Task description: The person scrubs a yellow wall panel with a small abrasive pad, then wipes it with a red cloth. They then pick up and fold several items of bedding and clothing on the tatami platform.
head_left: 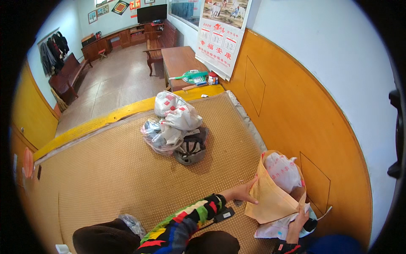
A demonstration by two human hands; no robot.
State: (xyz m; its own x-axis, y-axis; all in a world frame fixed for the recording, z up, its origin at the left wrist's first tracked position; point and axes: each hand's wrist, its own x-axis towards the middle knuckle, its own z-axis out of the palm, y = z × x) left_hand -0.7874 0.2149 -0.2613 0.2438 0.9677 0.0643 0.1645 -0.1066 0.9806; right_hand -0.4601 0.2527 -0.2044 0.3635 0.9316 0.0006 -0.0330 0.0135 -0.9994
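Observation:
A tan paper bag leans at the right beside the wooden wall panel, its mouth open. Inside it a white plastic bag with red print shows at the top. My left hand reaches to the paper bag's left side, thumb and fingers spread apart against it. At its lower right edge my right hand has its fingers closed on the paper; part of that grip is hidden. White plastic lies under the paper bag. A small black device with a cord is close to my left wrist.
On the woven mat sits a pile of white plastic bags, with a grey cap at its near side. Beyond the yellow ledge stands a wooden table. Clear plastic lies by my leg.

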